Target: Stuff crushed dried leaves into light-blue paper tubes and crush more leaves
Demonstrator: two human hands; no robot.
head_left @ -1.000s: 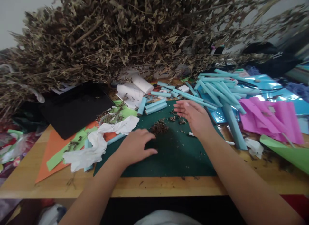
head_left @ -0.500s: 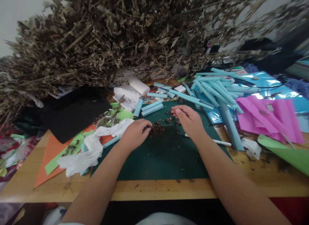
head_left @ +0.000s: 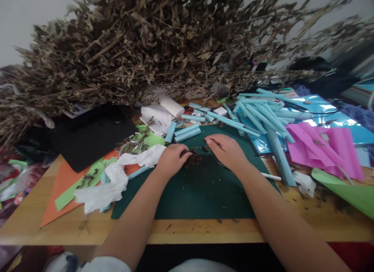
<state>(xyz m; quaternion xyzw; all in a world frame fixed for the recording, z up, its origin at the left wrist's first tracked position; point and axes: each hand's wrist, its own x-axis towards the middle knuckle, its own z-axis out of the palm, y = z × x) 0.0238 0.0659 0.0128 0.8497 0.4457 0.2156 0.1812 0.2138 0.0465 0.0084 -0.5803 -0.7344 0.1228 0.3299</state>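
A small heap of crumbled dried leaves (head_left: 195, 159) lies on the dark green mat (head_left: 201, 198). My left hand (head_left: 173, 161) is at the heap's left side, its fingers curled toward the thumb and touching the dried leaves. Dark bits show between those fingertips, but their edges are unclear. To the right, my right hand (head_left: 226, 149) has its fingers bent and pressed together above the smaller clumps (head_left: 206, 148). Whatever lies in its fingertips is hidden. A white stick (head_left: 271, 176) pokes out from behind the right forearm.
Light blue paper rolls (head_left: 187, 132) lie behind the hands, with a larger pile (head_left: 263, 112) at right. Crumpled white tissue (head_left: 113, 178) lies left, near a black sheet (head_left: 93, 135). Pink paper (head_left: 324, 147) sits far right. Dried leafy branches (head_left: 163, 46) overhang the back.
The right hand has come down and inward over the small clumps, covering some of them. My left hand is slightly farther over the heap. The view has shifted a little.
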